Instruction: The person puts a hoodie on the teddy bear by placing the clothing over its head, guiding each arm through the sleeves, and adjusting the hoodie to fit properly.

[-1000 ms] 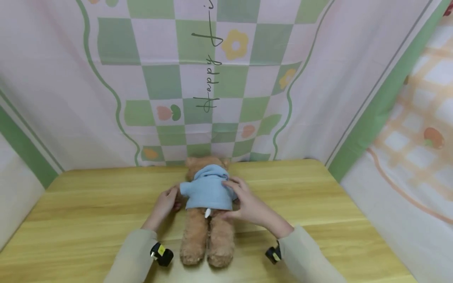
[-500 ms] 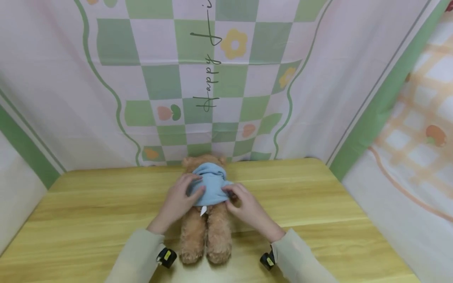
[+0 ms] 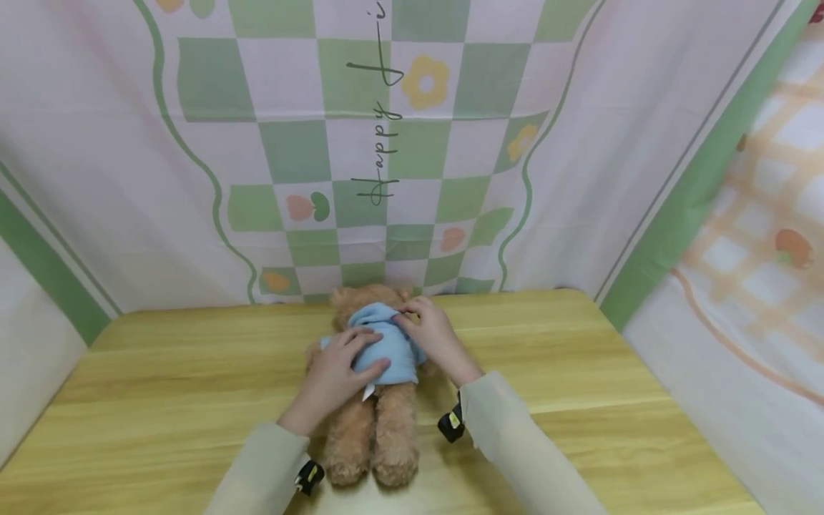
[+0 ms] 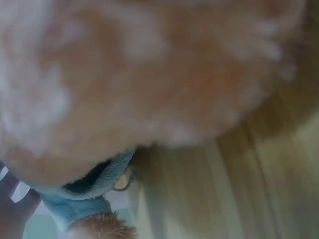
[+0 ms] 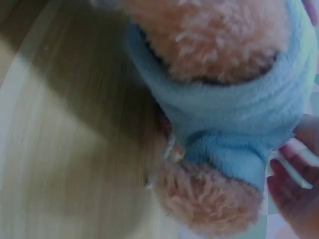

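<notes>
A brown teddy bear (image 3: 395,429) lies front down with its legs toward me, its back covered by a light-blue hoodie (image 3: 393,361). My left hand (image 3: 335,372) rests on the left side of the hoodie's back, thumb and fingers spread apart. At the right edge of the hood, my right hand (image 3: 434,332) pinches the fabric. A white tag (image 3: 369,391) pokes out below the hem. In the right wrist view, the bear's furry arm (image 5: 207,199) comes out of the blue sleeve, with my right fingers (image 5: 284,191) beside it. Blurred fur (image 4: 149,74) fills much of the left wrist view.
The bear lies on a wood-grain table (image 3: 193,372), its head close to the back edge. Behind stands a green-and-white checked curtain (image 3: 360,150) with printed lettering. An orange plaid cloth (image 3: 759,193) hangs at the right.
My left hand has moved from the bear's left arm onto the hoodie's back. My right hand has gone from the right side of the hoodie up to the hood.
</notes>
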The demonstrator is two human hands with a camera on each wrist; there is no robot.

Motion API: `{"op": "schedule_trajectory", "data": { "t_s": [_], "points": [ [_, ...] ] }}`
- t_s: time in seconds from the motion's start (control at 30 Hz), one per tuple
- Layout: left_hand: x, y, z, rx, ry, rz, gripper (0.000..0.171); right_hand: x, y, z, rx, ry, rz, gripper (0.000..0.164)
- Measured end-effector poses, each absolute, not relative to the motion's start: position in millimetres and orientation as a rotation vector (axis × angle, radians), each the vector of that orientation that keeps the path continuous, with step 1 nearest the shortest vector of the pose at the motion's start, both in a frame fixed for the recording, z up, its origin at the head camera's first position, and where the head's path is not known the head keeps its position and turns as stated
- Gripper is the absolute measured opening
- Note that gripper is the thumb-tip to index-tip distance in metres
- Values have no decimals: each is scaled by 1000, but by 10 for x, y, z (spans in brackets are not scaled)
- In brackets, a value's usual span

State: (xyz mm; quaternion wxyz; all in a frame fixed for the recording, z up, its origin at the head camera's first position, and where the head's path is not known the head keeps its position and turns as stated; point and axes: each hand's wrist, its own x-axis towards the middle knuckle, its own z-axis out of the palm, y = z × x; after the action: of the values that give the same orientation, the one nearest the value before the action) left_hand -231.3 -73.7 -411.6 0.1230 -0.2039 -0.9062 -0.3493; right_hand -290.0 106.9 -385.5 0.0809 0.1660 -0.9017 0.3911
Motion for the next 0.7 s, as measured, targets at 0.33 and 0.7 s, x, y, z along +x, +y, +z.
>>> {"op": "schedule_trajectory", "data": {
  "t_s": [0.33,0.7],
  "points": [
    [-2382,-649,-4137,-423,-2503,-1094,25,-2891,1037,-3858,751,-2693,1280,25],
    [-2415,-650,-4168,-505,-2497,-1038,45,-3024,986,-3785,860,-2606,636,25]
  ]
}}
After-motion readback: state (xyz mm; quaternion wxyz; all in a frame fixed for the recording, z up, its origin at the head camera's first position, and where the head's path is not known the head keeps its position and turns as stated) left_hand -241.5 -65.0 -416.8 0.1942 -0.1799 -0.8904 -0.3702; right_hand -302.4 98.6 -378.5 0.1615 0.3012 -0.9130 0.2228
